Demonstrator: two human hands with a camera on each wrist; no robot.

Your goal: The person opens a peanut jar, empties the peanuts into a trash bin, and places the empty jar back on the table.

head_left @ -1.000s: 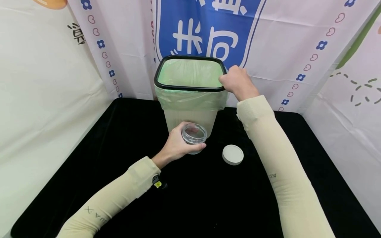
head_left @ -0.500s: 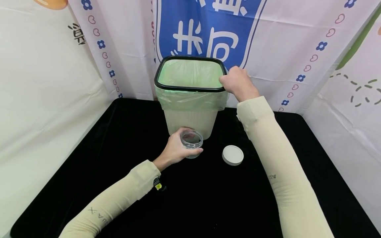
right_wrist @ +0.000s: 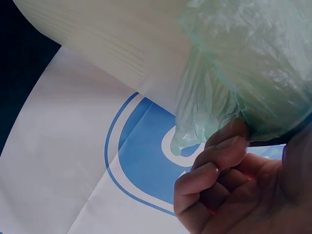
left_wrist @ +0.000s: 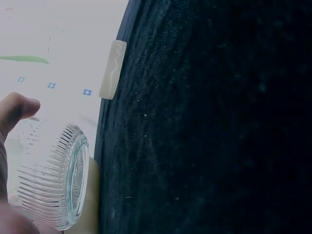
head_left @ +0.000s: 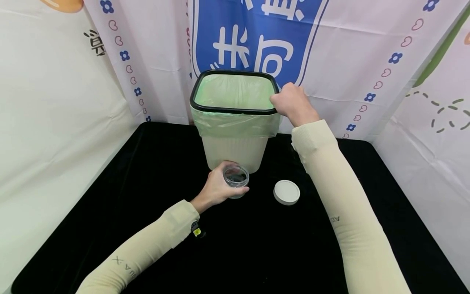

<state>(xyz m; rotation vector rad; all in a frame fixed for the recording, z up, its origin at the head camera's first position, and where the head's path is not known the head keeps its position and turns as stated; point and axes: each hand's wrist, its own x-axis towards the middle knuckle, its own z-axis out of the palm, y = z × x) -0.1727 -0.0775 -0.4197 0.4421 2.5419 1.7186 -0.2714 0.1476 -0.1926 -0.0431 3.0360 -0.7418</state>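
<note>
My left hand (head_left: 216, 185) grips a clear glass jar (left_wrist: 53, 180) around its side, thumb in front, close over the black table. The jar is lidless, its mouth facing up in the head view; ribbed walls and a thick base show in the left wrist view. Just behind it stands a cream trash bin (head_left: 235, 151), lined with a green plastic bag (head_left: 236, 126). My right hand (head_left: 295, 104) holds the bin's black rim (head_left: 235, 110) at the right side, fingers curled at the edge beside the bag. A round white lid (head_left: 287, 192) lies right of the jar.
The black-covered table (head_left: 235, 253) spreads around the bin and in front of my arms. White printed curtains (head_left: 338, 61) close off the back and both sides, the back one right behind the bin.
My left hand has lowered the jar and drawn it toward me and slightly left, away from the bin. My right hand stays on the rim; bin and lid have not moved.
</note>
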